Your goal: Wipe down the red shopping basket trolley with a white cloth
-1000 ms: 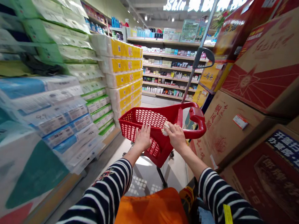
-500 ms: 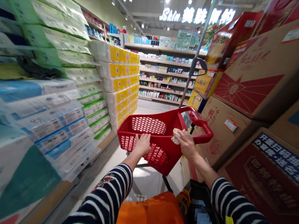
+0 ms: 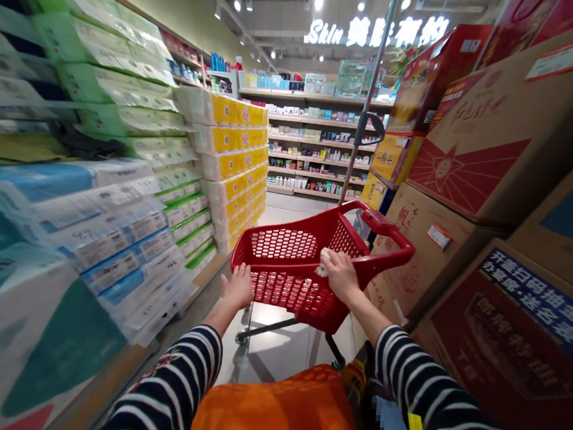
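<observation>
A red plastic shopping cart basket (image 3: 292,269) stands in the aisle in front of me, tilted, with its red handle (image 3: 389,241) to the right. My right hand (image 3: 339,274) presses a crumpled pale cloth (image 3: 324,254) against the basket's near rim, fingers closed round it. My left hand (image 3: 237,288) hovers just off the basket's left corner, fingers loosely spread and holding nothing. Both arms wear dark sleeves with white stripes.
Stacked tissue packs (image 3: 118,193) fill the shelving on the left. Large cardboard boxes (image 3: 498,146) are piled on the right. An orange bag (image 3: 289,416) sits low in front of me. Shelves of small bottles (image 3: 317,151) close the aisle's far end.
My left hand has let go of the basket's rim and drawn back to the left. The basket has rolled slightly away and turned. My right hand stays on the rim with the cloth.
</observation>
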Tool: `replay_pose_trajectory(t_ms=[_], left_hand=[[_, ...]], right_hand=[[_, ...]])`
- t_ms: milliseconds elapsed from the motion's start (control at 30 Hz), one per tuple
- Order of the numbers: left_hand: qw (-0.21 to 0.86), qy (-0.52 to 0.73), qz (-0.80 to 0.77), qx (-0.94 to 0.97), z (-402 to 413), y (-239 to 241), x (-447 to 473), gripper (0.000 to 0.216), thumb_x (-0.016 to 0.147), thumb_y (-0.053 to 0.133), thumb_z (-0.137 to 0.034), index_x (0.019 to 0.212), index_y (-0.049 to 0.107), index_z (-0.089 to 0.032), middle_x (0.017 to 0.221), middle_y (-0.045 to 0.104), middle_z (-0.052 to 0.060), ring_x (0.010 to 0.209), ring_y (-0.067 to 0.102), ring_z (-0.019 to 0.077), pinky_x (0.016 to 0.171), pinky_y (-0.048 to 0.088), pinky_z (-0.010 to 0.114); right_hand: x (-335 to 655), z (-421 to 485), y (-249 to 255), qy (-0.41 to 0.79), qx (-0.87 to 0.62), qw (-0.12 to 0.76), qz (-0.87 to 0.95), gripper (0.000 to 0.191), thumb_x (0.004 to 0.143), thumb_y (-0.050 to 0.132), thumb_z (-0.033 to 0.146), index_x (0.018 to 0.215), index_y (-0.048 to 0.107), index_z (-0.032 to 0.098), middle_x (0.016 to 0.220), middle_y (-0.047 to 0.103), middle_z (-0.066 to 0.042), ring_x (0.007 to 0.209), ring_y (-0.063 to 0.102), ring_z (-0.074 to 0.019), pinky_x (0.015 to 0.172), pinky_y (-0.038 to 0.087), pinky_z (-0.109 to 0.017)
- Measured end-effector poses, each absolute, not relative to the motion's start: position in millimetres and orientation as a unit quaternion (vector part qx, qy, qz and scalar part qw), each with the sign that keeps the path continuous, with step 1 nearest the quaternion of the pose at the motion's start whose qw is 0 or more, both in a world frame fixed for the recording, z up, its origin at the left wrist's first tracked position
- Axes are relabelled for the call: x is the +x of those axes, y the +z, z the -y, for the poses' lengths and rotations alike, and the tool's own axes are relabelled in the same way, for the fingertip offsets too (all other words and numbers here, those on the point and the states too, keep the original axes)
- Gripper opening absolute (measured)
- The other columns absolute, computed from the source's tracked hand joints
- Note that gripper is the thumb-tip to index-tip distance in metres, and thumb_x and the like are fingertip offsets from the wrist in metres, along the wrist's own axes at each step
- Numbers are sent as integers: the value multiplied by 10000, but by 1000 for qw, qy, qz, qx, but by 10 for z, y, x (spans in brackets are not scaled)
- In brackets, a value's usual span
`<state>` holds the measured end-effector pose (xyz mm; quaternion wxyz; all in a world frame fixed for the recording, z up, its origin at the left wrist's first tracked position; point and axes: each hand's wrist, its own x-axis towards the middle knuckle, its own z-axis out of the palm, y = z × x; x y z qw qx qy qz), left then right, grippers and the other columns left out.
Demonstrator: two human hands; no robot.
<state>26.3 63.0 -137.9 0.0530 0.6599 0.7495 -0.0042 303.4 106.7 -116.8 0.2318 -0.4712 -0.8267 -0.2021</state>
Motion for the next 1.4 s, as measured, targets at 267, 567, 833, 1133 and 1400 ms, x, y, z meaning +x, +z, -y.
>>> replay_pose_trajectory(t_ms=[267, 567, 833, 1133, 1400], left_hand=[[63, 20, -728, 682, -555, -1502, 55, 632, 773, 360, -159, 1387, 212, -147, 1488, 180, 117, 1362, 178, 227, 1059, 155, 597], [41, 2, -729, 684, -529, -1519, -11, 672, 751, 355, -120, 1399, 178, -158, 1496, 145, 112, 1368, 152, 230, 1063, 201, 558], [60, 2, -733, 678, -607, -1503, -50, 641, 767, 356, -148, 1393, 216, -156, 1494, 158, 97, 1364, 165, 246, 1060, 180, 585], [24, 25, -708, 706, -403, -1589, 314, 680, 764, 400, -174, 1406, 175, -160, 1500, 115, 100, 1373, 130, 233, 1075, 163, 548], [29, 28, -775, 630, 84, -1963, 140, 711, 742, 427, -187, 1402, 171, -129, 1496, 113, 127, 1373, 128, 234, 1072, 193, 521]], right_hand=[[2309, -1135, -1398, -171, -444, 190, 859, 296, 851, 495, 165, 1131, 588, 182, 1255, 516, -120, 1049, 476, -257, 917, 347, -411], [1350, -1147, -1590, -134, -318, 195, 918, 303, 880, 473, 229, 1174, 543, 222, 1335, 441, -89, 1180, 393, -269, 968, 328, -452], [2877, -1256, -1311, -198, -420, 231, 855, 341, 826, 480, 95, 1134, 593, 189, 1301, 486, -101, 1121, 441, -251, 942, 353, -407], [2202, -1136, -1572, -166, -344, 219, 898, 364, 844, 481, 109, 1188, 563, 197, 1325, 470, -99, 1224, 388, -257, 1013, 329, -462], [1414, -1169, -1928, -177, -268, 278, 905, 417, 892, 388, 113, 1299, 454, 172, 1375, 419, -79, 1314, 288, -244, 1061, 300, -457]])
